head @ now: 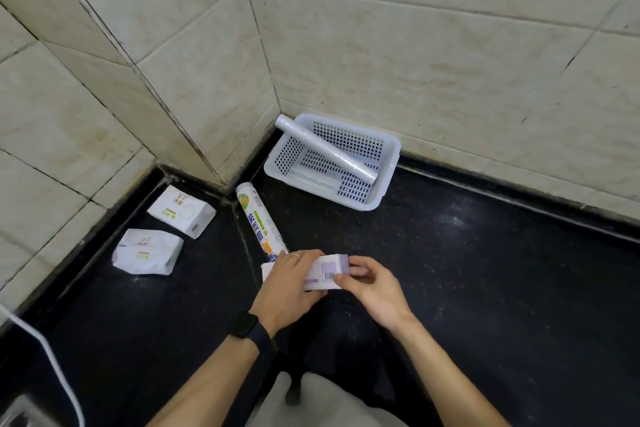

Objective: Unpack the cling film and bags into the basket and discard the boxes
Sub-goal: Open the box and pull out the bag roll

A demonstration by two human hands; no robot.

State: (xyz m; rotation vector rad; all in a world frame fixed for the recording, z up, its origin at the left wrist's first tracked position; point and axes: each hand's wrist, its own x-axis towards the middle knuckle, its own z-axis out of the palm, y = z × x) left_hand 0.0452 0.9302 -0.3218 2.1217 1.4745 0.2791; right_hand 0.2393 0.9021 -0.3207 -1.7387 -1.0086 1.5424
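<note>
We grip a white-purple box [320,272] near centre: left hand [291,282] wrapped over its left end, right hand [369,282] pinching the right end. Basket [388,163] far right holds a bare film roll [327,149]; a printed roll [261,220] lies between.

Large cream-beige ceramic wall tiles [433,55] with faint brownish marbling cover the walls, set in wide rectangles with thin grey grout lines that look darkened and grimy in places. The walls form a stepped corner: a protruding tiled corner edge [194,135] juts toward the viewer at the left, and a recessed corner lies just right of it. Below, a glossy black speckled stone table [485,270] runs along the walls, with a low raised black lip [519,198] where it meets the tiles. A dark seam crosses the table's far left part. Light is soft and even, with dull reflections on the stone.
</note>
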